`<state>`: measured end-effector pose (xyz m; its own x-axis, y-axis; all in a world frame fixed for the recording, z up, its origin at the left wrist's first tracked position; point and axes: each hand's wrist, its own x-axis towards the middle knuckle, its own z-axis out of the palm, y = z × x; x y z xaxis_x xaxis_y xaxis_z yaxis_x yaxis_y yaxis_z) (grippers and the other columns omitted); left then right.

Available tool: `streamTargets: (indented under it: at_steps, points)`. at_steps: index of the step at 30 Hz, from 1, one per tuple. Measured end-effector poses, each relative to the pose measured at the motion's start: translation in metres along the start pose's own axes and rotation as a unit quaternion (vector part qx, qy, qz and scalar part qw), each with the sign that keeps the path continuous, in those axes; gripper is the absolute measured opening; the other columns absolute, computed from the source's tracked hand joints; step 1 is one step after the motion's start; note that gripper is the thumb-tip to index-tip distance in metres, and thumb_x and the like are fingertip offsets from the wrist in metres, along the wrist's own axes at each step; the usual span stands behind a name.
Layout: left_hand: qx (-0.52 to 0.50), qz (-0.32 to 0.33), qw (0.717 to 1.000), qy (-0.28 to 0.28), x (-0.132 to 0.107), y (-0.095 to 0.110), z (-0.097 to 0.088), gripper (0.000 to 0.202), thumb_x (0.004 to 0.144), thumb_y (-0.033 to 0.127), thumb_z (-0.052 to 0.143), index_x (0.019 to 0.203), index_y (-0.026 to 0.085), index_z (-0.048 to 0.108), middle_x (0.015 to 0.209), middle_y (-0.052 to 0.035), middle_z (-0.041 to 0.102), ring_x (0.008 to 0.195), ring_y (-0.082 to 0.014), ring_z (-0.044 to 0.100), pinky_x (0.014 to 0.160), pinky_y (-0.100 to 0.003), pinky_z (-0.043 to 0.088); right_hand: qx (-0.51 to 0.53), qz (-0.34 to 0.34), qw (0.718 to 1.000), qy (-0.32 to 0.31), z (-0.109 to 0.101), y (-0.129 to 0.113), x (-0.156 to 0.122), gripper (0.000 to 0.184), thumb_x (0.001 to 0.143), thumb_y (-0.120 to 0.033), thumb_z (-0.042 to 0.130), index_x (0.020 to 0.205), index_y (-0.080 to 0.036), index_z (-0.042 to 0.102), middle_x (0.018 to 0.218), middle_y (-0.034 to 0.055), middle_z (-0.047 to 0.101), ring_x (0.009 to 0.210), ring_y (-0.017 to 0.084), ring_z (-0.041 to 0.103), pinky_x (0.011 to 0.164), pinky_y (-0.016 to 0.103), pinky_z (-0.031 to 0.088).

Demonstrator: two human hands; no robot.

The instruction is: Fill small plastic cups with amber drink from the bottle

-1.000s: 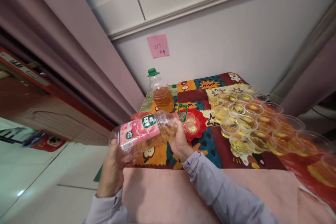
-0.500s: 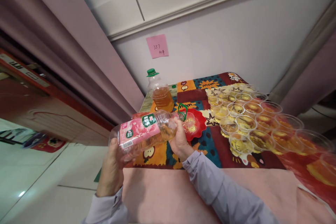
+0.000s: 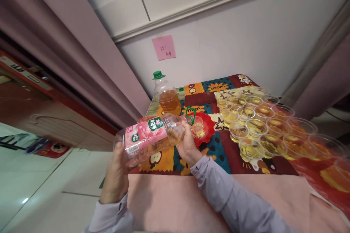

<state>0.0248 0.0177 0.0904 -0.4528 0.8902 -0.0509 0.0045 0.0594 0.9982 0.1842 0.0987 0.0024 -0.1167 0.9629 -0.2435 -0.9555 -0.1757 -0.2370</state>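
Observation:
A large clear juice bottle [image 3: 146, 136] with a pink label lies tilted nearly level between my hands, its neck to the right. Amber liquid shows inside it. My left hand [image 3: 116, 174] grips the base end, and my right hand [image 3: 187, 143] wraps round the neck. A green handle ring [image 3: 190, 115] sits at the bottle's neck. Under the mouth is a clear plastic cup [image 3: 199, 126] with some pale liquid, standing on a red scalloped plate [image 3: 211, 135]. Whether liquid is flowing from the mouth I cannot make out.
Several clear cups of yellow liquid [image 3: 257, 127] stand in rows at the right. Behind is another juice bottle [image 3: 169, 100] with a green hat-shaped top [image 3: 158, 75]. A patterned mat [image 3: 224, 153] covers the table. A wooden door [image 3: 60, 116] stands at the left.
Almost nothing differs. Both hands hold the tilted bottle in nearly the same place, with only a slight shift of the view.

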Motion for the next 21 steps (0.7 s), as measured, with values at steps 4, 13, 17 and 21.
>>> streamTargets:
  at_steps: [4,13,17,21]
  points:
    - [0.001,-0.001,1.0,0.005,-0.0003,0.0005,0.0004,0.081,0.078,0.078,0.08,0.135,0.021,0.075,0.13,-0.0135,0.081,0.115,-0.0385,0.079,0.077,-0.043,0.071,0.008,0.009,1.0,-0.004,0.0014,-0.0012,-0.0015,0.032,0.098,-0.048,0.063,0.102,-0.021,0.079,0.09,0.0024,0.085,0.079,0.018,0.078,0.073,0.028,0.063]
    - [0.005,-0.002,1.0,0.001,0.0011,-0.0007,-0.0005,0.078,0.079,0.078,0.078,0.131,0.021,0.077,0.124,-0.0124,0.083,0.114,-0.0381,0.08,0.078,-0.043,0.071,-0.002,0.017,1.0,-0.007,-0.0009,-0.002,0.0003,0.031,0.097,-0.05,0.064,0.098,-0.022,0.079,0.09,0.0026,0.084,0.078,0.019,0.078,0.075,0.029,0.064]
    - [0.003,0.002,1.0,-0.003,-0.0001,-0.0009,-0.001,0.075,0.082,0.077,0.077,0.132,0.021,0.077,0.128,-0.0123,0.082,0.115,-0.0369,0.079,0.08,-0.042,0.071,-0.003,0.02,1.0,0.003,-0.0007,-0.0025,0.0003,0.03,0.098,-0.048,0.062,0.093,-0.023,0.077,0.088,0.0018,0.084,0.075,0.018,0.077,0.072,0.029,0.063]
    - [0.009,-0.003,1.0,0.003,-0.0006,-0.0011,-0.0016,0.077,0.081,0.078,0.077,0.132,0.021,0.076,0.129,-0.0132,0.082,0.112,-0.0365,0.08,0.075,-0.039,0.07,-0.004,0.021,1.0,0.009,-0.0002,-0.0019,0.001,0.029,0.097,-0.049,0.062,0.092,-0.024,0.076,0.087,0.0014,0.084,0.074,0.018,0.077,0.07,0.028,0.062]
